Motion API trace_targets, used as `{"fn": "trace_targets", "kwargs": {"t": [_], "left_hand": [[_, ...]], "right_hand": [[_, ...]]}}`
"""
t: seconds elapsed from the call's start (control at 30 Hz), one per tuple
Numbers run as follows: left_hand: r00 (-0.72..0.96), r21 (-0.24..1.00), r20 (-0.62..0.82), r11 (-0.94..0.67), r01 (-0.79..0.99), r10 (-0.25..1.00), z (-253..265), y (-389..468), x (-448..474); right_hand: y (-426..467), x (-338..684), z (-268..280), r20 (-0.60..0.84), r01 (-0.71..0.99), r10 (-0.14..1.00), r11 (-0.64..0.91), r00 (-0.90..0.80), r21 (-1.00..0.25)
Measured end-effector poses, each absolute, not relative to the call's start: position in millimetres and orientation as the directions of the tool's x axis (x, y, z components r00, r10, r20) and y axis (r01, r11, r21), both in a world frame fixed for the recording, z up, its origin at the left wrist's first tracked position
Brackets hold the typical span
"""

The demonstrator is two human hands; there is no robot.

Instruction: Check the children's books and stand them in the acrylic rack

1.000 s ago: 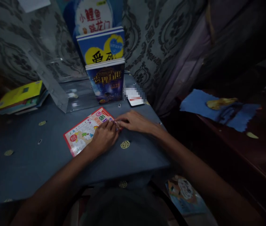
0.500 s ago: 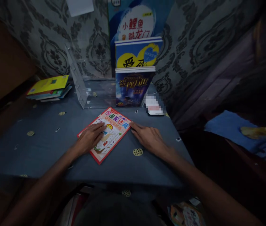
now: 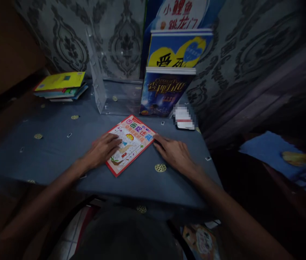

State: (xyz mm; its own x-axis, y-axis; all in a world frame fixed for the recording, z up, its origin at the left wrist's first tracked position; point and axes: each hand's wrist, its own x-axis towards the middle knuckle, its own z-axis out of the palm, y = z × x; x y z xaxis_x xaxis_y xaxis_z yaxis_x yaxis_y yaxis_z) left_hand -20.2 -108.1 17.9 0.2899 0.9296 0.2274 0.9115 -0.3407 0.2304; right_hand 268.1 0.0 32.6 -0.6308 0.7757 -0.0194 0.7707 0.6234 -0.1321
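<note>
A thin red-bordered children's picture book lies flat and turned at an angle on the dark cloth-covered table. Its cover shows colourful Chinese lettering, a lion-like figure and line drawings. My left hand rests flat across the book's left side, fingers extended onto the cover. At the book's right corner, my right hand touches with its fingertips, thumb and forefinger slightly apart. Behind the book stands a clear acrylic rack, its right side holding a dark blue book in front of a blue-and-yellow book.
A taller blue book stands at the rack's back. Several books are stacked at the left rear. Right of the rack lies a phone-like item, its surface pixelated. Patterned wall covering rises behind; another book lies below the table.
The view has shifted, so the rack and its books appear higher and farther right. My left hand has drawn back slightly toward the book's left edge; my right hand remains at the corner.
</note>
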Motion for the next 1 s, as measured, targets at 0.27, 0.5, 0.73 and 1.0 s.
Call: {"fn": "trace_targets", "kwargs": {"t": [0.27,0.5,0.73,1.0], "left_hand": [[0.45,0.197,0.073,-0.456,0.868,0.89,43.5,-163.9,-19.1],[0.511,0.106,0.116,-0.522,0.846,0.852,35.5,-166.3,-21.3],[0.53,0.111,0.194,-0.556,0.824,0.825,31.4,-167.7,-25.1],[0.501,0.171,0.174,-0.527,0.833,0.848,40.5,-162.0,-25.0]], "right_hand": [[-2.2,270.2,15.6,0.076,0.766,0.781,0.623,-0.62,-0.158],[-9.3,263.7,16.6,0.099,0.763,0.774,0.633,-0.626,-0.129],[-31.2,251.5,9.2,0.148,0.493,0.553,0.813,-0.82,-0.31],[-53.1,231.4,7.8,0.255,0.185,0.318,0.88,-0.913,-0.438]]}}
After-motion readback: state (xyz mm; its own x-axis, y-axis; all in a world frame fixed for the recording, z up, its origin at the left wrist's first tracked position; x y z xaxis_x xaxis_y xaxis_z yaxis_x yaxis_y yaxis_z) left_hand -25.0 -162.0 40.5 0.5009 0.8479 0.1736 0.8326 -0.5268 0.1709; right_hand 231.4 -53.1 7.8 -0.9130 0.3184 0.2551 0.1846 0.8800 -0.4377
